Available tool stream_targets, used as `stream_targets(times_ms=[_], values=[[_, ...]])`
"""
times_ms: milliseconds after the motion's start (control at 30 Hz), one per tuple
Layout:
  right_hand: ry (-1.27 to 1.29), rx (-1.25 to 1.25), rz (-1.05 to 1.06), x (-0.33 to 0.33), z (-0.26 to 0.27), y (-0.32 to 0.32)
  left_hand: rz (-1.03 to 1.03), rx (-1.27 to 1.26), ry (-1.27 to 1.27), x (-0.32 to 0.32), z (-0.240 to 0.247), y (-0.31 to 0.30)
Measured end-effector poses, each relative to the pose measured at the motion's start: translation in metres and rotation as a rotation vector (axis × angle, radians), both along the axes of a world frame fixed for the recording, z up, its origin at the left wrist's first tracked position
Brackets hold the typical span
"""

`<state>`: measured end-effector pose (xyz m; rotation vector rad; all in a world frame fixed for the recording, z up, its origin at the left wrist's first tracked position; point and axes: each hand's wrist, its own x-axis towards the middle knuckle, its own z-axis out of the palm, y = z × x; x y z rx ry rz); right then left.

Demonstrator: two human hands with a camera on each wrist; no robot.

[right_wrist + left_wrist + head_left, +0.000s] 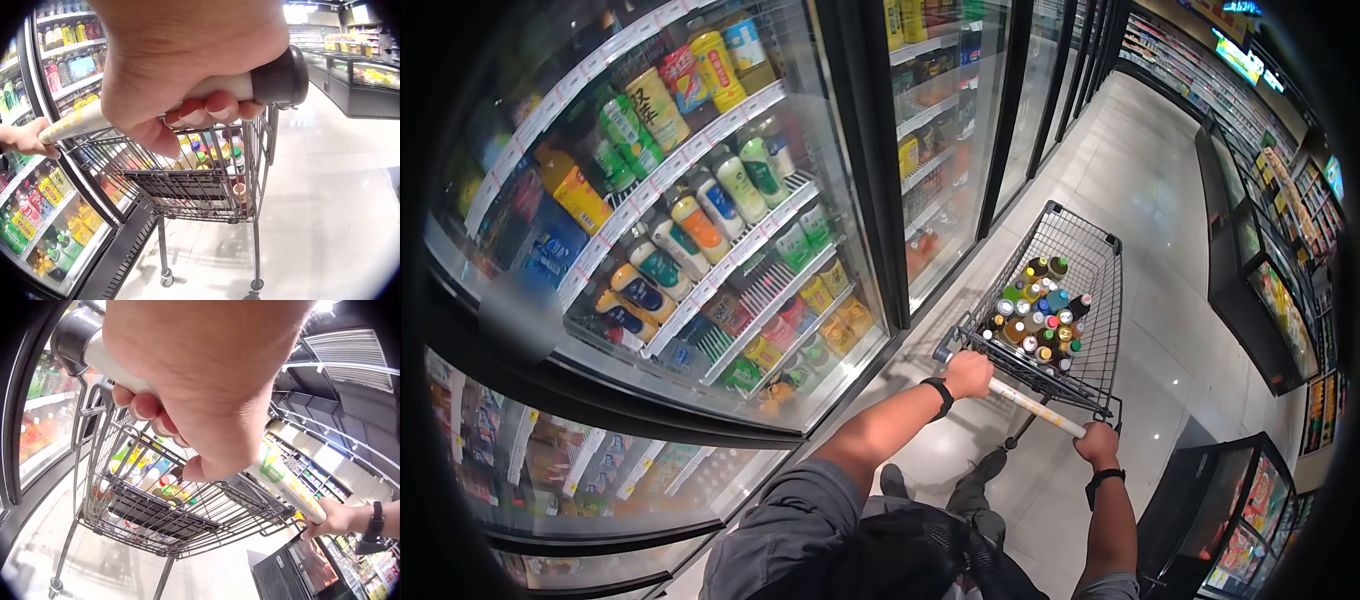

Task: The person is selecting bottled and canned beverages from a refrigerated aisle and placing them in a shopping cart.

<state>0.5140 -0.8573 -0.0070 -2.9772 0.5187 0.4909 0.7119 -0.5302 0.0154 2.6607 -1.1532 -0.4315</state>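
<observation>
A dark wire shopping cart stands in front of me, with many capped bottles packed upright at its near end. My left hand grips the left end of the pale cart handle, its fingers curled beneath the bar in the left wrist view. The right hand holds the handle's other end; in the right wrist view its fingers wrap the bar beside the black end cap. Both wrists wear dark bands.
Glass-door drink coolers line the left side, shelves full of bottles. A black freezer case stands at the near right, with a longer display case farther along. Pale tiled floor runs ahead between them.
</observation>
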Motion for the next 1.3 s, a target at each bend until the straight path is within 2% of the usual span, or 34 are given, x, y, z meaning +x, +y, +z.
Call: stream_targets(times_ms=[367, 467, 900, 1300], values=[[0.009, 0.015, 0.048, 0.068, -0.004, -0.112, 0.029, 0.079, -0.019, 0.054, 0.007, -0.103], [0.026, 0.049, 0.039, 0.093, 0.002, -0.134, 0.022, 0.040, -0.089, 0.082, -0.011, -0.127], [0.001, 0.112, 0.088, 0.166, 0.002, -0.255, 0.101, 0.036, -0.107, 0.139, -0.023, -0.244], [-0.034, 0.092, 0.061, 0.271, 0.002, -0.330, 0.092, 0.117, -0.128, 0.250, -0.018, -0.326]])
